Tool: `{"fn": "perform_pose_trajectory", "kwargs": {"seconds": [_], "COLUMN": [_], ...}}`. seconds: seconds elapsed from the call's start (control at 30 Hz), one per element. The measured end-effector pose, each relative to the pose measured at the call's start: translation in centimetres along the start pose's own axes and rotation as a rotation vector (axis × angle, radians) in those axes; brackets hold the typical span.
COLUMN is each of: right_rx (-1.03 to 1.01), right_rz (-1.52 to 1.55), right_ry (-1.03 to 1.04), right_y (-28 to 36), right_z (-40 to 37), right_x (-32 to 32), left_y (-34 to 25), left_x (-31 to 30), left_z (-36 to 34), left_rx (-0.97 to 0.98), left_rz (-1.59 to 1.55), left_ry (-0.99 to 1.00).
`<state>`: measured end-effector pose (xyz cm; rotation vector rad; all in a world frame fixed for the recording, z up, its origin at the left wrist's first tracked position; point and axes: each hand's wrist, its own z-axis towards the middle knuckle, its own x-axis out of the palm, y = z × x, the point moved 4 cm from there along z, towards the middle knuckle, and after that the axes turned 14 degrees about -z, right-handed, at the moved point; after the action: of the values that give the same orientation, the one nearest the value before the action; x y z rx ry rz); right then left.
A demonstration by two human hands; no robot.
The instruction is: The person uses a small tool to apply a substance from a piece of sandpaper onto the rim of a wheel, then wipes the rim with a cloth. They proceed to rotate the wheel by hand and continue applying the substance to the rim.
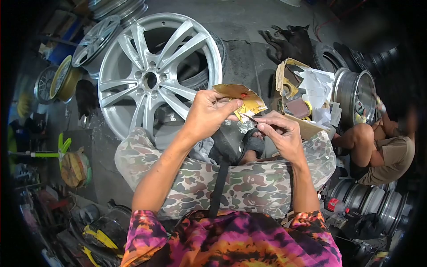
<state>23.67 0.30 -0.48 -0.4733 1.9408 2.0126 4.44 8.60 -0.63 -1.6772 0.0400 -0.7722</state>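
Note:
My left hand (207, 112) pinches a yellow-brown piece of card (235, 91) that has a small red dab and a yellow smear on it. My right hand (283, 133) grips a thin dark tool (251, 119), its tip at the card's lower edge; its exact kind is hard to make out. Both hands are above my lap. Just beyond my left knee, a large silver alloy wheel (143, 79) faces up, with pale patches on its spokes and a tire partly visible beneath it.
An open cardboard box (279, 84) with papers and a sanding block stands right of my hands. Behind it lies a black dog (291, 46). At right a co-worker (391, 153) sits by another wheel (351, 91). More wheels (95, 42) stand at left; a bottle (336, 206) lies lower right.

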Motion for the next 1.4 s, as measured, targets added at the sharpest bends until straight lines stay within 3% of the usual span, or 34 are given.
{"fn": "perform_pose_trajectory", "kwargs": {"seconds": [0.17, 0.27, 0.37, 0.47, 0.63, 0.7, 0.8, 0.9, 1.13, 1.4], "right_rx": [0.051, -0.045, -0.346, -0.393, -0.37, -0.347, -0.222, -0.303, -0.384, -0.413], "right_rz": [0.123, 0.111, -0.244, -0.407, -0.46, -0.523, -0.45, -0.48, -0.551, -0.587], "right_ry": [0.125, -0.022, -0.338, -0.376, -0.3, -0.18, -0.273, -0.216, -0.066, -0.047], "right_y": [-1.2, 0.1, 1.6, 1.8, 1.5, 1.7, 1.9, 3.9, 5.0, 4.7], "right_z": [-0.4, -0.3, -0.1, -0.5, -1.0, -1.1, -0.9, -0.2, 0.7, 0.9], "right_x": [-0.1, -0.4, -0.6, -0.1, -0.7, -1.5, -4.2, -4.3, -3.0, -2.6], "left_y": [0.0, -0.2, 1.2, 1.8, 1.4, 1.0, 0.6, 1.7, 0.8, 1.2], "left_x": [-0.6, -0.5, -0.6, -1.0, -2.1, -2.4, -2.5, -2.4, -1.4, -1.1], "left_z": [0.4, 0.2, 0.4, 0.5, 0.8, 0.8, 0.6, 0.4, -0.3, -0.3], "left_rx": [0.025, -0.049, -0.166, -0.204, -0.193, -0.184, -0.199, -0.423, -0.437, -0.445], "left_rz": [-0.041, -0.083, -0.271, -0.366, -0.304, -0.257, -0.204, -0.126, -0.086, -0.071], "left_ry": [-0.059, -0.091, -0.068, -0.123, -0.149, -0.15, -0.062, 0.055, 0.108, 0.135]}}
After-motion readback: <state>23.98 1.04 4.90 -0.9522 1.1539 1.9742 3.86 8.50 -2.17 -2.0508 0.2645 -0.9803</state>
